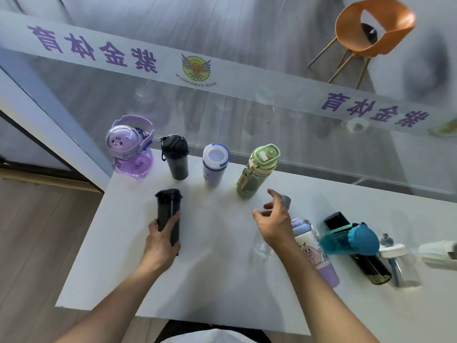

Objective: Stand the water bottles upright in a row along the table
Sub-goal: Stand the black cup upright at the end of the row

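Note:
Several bottles stand upright in a row along the far edge of the white table [217,268]: a purple cat-faced bottle [131,149], a black bottle [176,157], a white bottle with a blue ring [214,164] and a green bottle [257,169]. My left hand [160,238] grips a dark bottle [168,211], upright in front of the row. My right hand [274,219] hovers open just right of the green bottle, holding nothing. A grey cap [286,201] shows behind its fingers. On the right are a purple-and-white cartoon bottle [316,256], a teal bottle [351,240], a tall black bottle [363,258] and a clear bottle [400,266].
A glass wall with purple lettering runs right behind the table's far edge. An orange chair [371,28] stands beyond the glass. A white object [440,253] lies at the table's far right. Wooden floor lies to the left of the table.

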